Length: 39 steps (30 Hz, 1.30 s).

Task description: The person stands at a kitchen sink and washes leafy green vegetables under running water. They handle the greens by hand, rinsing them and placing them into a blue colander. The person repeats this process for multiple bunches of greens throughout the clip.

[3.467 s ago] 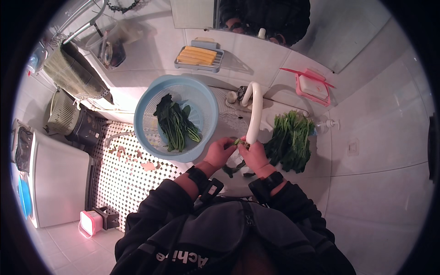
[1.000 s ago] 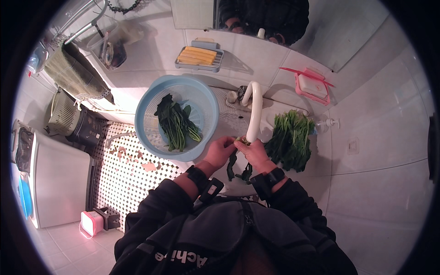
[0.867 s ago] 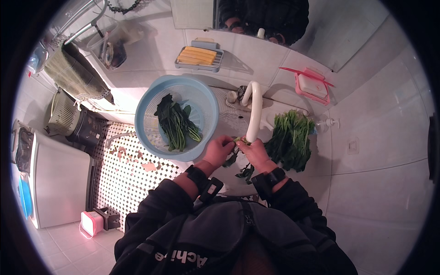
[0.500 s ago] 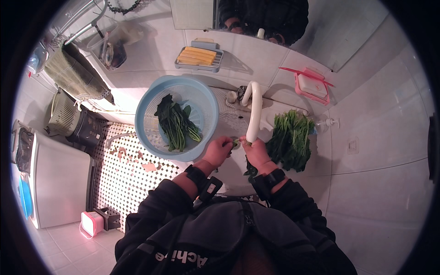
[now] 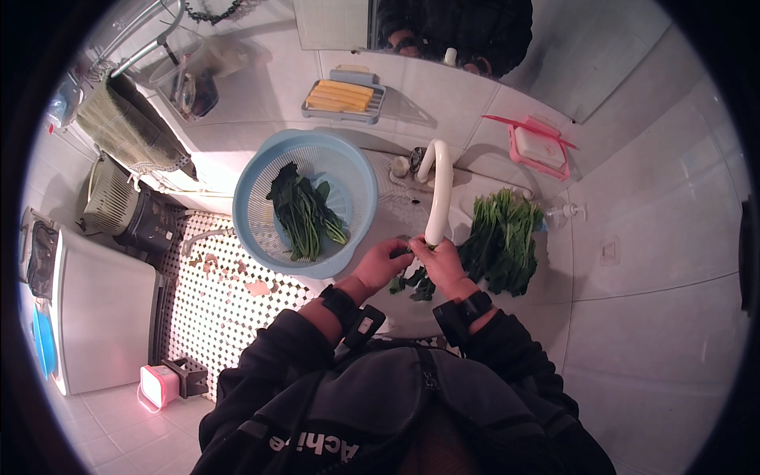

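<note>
Both hands meet over the white sink (image 5: pixel 396 210), just under the mouth of the white faucet (image 5: pixel 438 190). The left hand (image 5: pixel 381 265) and the right hand (image 5: pixel 438 264) are each closed around a small bunch of leafy greens (image 5: pixel 412 279); its dark leaves hang from between the palms toward 6 o'clock, and the stems sit pinched at the fingertips. At 3 o'clock of the right hand, just beside it, lies a larger pile of greens (image 5: pixel 500 241) on the sink's edge. At 10 o'clock of the left hand, near it, stands a blue colander (image 5: pixel 261 237) with washed greens (image 5: pixel 302 214) lying inside. A pink soap dish (image 5: pixel 534 146) sits at 1 o'clock, well apart.
</note>
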{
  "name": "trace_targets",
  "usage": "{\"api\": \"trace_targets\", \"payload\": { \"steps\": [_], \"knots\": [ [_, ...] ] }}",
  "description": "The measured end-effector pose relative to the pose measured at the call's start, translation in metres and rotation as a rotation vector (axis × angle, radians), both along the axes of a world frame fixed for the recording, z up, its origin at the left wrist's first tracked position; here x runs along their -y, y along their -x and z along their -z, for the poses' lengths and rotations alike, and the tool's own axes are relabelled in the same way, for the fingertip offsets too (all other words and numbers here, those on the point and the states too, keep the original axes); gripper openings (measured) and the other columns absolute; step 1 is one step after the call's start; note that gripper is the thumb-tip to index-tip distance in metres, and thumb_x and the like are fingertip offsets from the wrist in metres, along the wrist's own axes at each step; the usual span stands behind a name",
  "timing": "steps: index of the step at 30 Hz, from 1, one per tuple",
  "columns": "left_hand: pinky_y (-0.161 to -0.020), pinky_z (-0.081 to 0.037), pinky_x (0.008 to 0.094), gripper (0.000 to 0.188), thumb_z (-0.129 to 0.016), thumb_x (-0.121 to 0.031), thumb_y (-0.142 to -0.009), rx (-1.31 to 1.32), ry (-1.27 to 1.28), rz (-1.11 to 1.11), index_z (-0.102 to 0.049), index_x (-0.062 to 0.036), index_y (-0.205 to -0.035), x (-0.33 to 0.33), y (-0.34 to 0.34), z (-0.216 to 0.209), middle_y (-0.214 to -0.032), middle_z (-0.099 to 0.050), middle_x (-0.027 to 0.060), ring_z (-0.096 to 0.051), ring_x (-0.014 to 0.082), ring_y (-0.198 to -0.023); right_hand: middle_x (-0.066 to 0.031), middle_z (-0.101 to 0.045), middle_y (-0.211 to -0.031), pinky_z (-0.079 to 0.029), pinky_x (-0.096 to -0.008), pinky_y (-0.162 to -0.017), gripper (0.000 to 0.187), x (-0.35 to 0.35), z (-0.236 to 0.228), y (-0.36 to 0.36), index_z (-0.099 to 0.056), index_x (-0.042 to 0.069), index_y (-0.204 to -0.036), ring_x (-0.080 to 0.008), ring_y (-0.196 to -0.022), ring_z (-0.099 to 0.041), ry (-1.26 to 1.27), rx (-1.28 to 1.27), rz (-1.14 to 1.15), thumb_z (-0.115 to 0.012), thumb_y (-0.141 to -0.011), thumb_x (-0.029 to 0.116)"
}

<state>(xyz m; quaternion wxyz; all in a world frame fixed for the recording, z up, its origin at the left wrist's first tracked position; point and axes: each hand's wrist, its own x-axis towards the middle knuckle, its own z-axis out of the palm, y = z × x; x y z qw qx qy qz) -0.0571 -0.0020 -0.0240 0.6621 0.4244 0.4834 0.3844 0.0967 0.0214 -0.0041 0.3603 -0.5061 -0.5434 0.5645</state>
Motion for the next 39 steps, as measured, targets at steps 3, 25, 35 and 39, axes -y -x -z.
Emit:
{"api": "trace_targets", "payload": {
  "steps": [3, 25, 35, 39],
  "knots": [
    [-0.06, -0.044, 0.0225, 0.019, -0.054, -0.017, -0.087, -0.217, -0.105, 0.0, -0.056, -0.0007, -0.097, -0.002, 0.002, 0.004, -0.076, -0.056, 0.0026, -0.052, 0.0093, -0.064, -0.0017, -0.058, -0.074, -0.043, -0.0255, -0.062, 0.019, 0.001, 0.0, -0.001, -0.057, 0.0, -0.088, -0.01, -0.066, -0.052, 0.018, 0.011, -0.001, -0.062, -0.081, 0.017],
    [-0.059, -0.043, 0.024, 0.019, -0.058, -0.016, -0.082, -0.388, -0.169, -0.102, -0.058, -0.0001, -0.093, -0.001, 0.004, -0.004, -0.072, -0.057, 0.0022, -0.051, 0.009, -0.064, 0.0, -0.054, -0.066, -0.04, -0.0255, -0.056, 0.021, -0.002, 0.003, -0.005, -0.057, 0.0, -0.08, -0.0079, -0.06, -0.047, -0.118, 0.151, 0.066, -0.063, -0.082, 0.021],
    [-0.065, -0.042, 0.0241, 0.022, -0.058, -0.018, -0.084, -0.222, -0.268, -0.11, -0.057, -0.0002, -0.096, 0.0, 0.001, -0.001, -0.079, -0.057, 0.0029, -0.049, 0.0094, -0.069, -0.0002, -0.058, -0.07, -0.042, -0.0234, -0.057, 0.021, -0.003, 0.0, -0.008, -0.06, -0.001, -0.092, -0.007, -0.061, -0.05, 0.012, 0.092, -0.038, -0.064, -0.078, 0.015],
    [-0.064, -0.041, 0.0237, 0.02, -0.058, -0.019, -0.085, -0.342, -0.238, -0.117, -0.059, -0.0002, -0.092, 0.0, 0.004, -0.003, -0.075, -0.057, 0.0015, -0.048, 0.0082, -0.068, 0.0004, -0.057, -0.072, -0.042, -0.0232, -0.058, 0.021, -0.002, 0.001, -0.013, -0.059, -0.001, -0.092, -0.0069, -0.062, -0.049, 0.063, 0.04, -0.013, -0.064, -0.079, 0.015]
  ]
}}
